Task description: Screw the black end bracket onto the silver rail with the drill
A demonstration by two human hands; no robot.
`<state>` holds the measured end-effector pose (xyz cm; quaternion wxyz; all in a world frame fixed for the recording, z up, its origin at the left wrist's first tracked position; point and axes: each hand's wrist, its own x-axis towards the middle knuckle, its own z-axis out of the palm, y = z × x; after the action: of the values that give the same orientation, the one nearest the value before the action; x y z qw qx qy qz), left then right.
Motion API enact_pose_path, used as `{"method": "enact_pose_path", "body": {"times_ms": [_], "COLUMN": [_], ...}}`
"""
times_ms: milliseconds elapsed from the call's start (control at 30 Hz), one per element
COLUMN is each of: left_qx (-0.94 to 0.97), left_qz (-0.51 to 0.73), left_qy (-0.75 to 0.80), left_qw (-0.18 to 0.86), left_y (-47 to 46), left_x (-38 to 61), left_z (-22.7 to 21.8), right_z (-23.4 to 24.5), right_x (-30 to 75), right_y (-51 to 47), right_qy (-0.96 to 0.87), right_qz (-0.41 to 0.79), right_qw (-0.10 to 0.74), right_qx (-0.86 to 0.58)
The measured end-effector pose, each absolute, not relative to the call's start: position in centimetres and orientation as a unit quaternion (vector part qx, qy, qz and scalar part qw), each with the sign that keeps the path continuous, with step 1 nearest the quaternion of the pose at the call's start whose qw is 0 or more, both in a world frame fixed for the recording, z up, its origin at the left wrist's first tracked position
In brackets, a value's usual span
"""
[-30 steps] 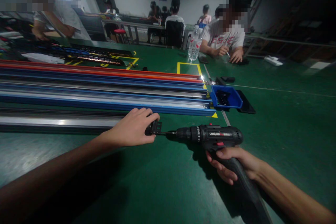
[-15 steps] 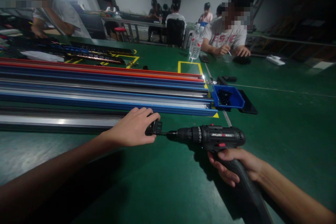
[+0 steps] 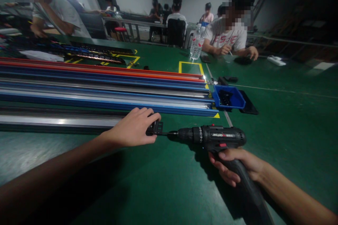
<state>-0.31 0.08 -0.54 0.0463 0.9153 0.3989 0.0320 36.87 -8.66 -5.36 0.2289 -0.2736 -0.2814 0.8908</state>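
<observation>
A left hand point(image 3: 133, 128), fingers drawn together and curled over the end of a dark metal rail point(image 3: 58, 121), pinches a small black bracket point(image 3: 157, 127) at the rail's tip, thumb beneath and fingertips on top. The right hand point(image 3: 235, 163) is wrapped tight round the grip of a black cordless drill point(image 3: 216, 136), forefinger up by the trigger. The drill lies level just above the green table point(image 3: 277, 130), and its bit point(image 3: 169, 133) points left and meets the bracket's face. The dark rail runs off to the left edge of the frame, lying flat on the table nearest the person.

Just behind it lies a row of long blue, silver and red rails point(image 3: 105, 88), side by side and parallel to it. At their right end sits a blue bin point(image 3: 229, 97) with dark small parts inside, beside a flat black pad point(image 3: 248, 107). Farther back, a yellow outline point(image 3: 190, 64) is marked on the table, and a clear water bottle point(image 3: 195, 44) stands upright beyond it. A co-worker in a white T-shirt point(image 3: 227, 35) sits across the table with both hands resting on it, well apart from the drill
</observation>
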Motion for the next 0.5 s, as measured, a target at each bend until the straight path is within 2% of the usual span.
{"method": "enact_pose_path", "body": {"times_ms": [500], "left_qx": [0.914], "left_qz": [0.028], "left_qy": [0.401], "left_qw": [0.046], "left_y": [-0.12], "left_x": [-0.31], "left_z": [-0.52], "right_z": [-5.45], "right_x": [37.01], "right_y": [-8.57], "right_qy": [-0.274], "right_qz": [0.896], "right_qw": [0.231], "right_qx": [-0.262]}}
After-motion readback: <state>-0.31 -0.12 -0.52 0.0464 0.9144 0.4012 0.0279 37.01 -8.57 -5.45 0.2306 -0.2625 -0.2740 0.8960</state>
